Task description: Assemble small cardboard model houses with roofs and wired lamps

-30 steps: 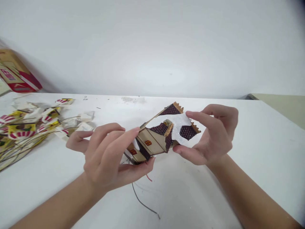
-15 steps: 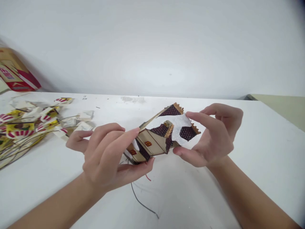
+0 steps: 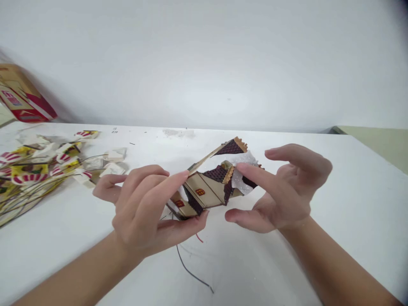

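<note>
L hand (image 3: 137, 212) pinches model house (image 3: 205, 185); R hand (image 3: 285, 204) fingers spread, one at roof (image 3: 217, 173). Prob. light, stiff; trim (image 3: 241, 144) maybe brittle, so grip walls (image 3: 213, 192).

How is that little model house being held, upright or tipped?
Tipped: the model house slants in the left hand, its white-patched roof pointing to the picture's right instead of straight up.

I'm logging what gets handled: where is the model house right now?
In the head view, the model house is near the centre, held in the left hand, with the right hand at its snowy roof.
</note>
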`<state>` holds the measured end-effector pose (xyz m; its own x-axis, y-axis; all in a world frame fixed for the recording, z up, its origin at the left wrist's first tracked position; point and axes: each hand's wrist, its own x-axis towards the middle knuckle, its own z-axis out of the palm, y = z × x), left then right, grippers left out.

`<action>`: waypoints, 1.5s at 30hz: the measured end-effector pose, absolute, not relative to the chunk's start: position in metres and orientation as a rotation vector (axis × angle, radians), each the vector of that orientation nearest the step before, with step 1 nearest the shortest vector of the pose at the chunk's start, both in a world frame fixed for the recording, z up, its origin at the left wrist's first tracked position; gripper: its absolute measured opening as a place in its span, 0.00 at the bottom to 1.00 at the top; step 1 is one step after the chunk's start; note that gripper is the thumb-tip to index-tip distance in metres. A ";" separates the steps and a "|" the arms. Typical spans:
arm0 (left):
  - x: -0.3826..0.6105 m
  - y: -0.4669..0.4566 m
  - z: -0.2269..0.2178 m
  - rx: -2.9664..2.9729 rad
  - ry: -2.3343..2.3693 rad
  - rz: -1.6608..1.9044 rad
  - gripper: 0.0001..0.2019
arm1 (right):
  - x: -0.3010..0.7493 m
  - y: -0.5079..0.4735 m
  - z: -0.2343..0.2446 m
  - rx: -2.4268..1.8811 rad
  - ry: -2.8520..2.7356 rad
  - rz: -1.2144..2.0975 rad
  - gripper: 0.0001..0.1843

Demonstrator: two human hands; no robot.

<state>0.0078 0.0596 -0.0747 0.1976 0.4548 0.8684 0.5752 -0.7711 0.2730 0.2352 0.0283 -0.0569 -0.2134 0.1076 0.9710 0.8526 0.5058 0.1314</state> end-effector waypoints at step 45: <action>0.017 0.052 -0.069 -2.256 -0.906 -1.507 0.33 | 0.237 0.024 -0.062 -0.870 -1.693 -0.880 0.27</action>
<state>0.0175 0.0519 -0.0687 0.2591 0.3435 0.9027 0.6361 -0.7640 0.1081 0.2374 0.0237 -0.0617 -0.2440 0.1407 0.9595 0.8662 0.4766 0.1504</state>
